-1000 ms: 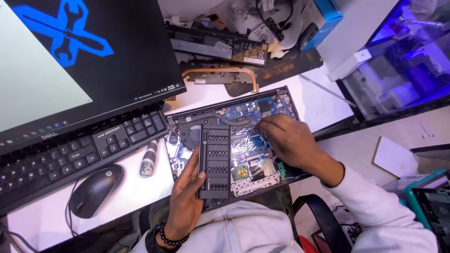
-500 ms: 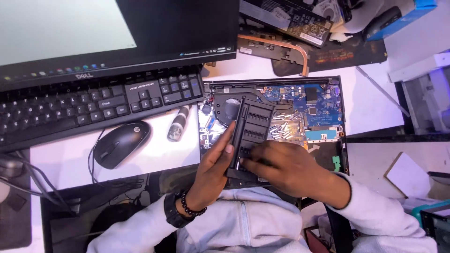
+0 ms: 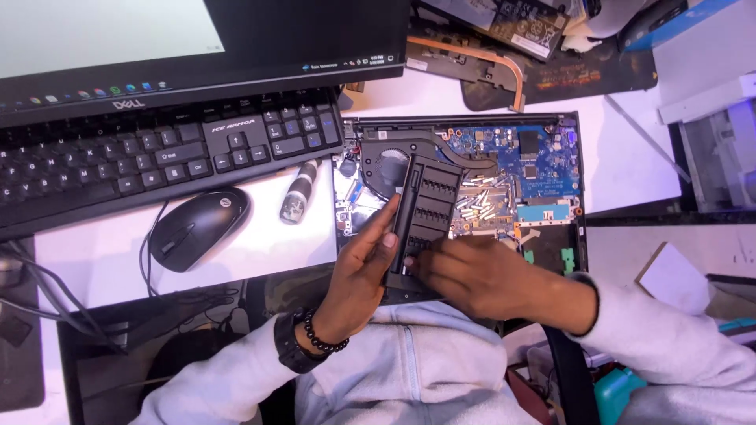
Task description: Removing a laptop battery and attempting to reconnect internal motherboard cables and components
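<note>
White desk space is crowded: an opened laptop point(image 3: 465, 189) lies bare-bottomed in the middle, circuit board and fan exposed. Left of the laptop sit a small flashlight point(image 3: 298, 197), a black mouse point(image 3: 197, 228) and a keyboard point(image 3: 157, 149); behind it, loose parts on a dark mat point(image 3: 551, 71). Over the laptop's near half a long black battery point(image 3: 421, 228) stands tilted, its long axis running from the person toward the fan. The left hand point(image 3: 358, 275) clasps its left edge, fingers curled round it. The right hand point(image 3: 480, 275) lies on its near end, fingers flat, not clearly closed.
</note>
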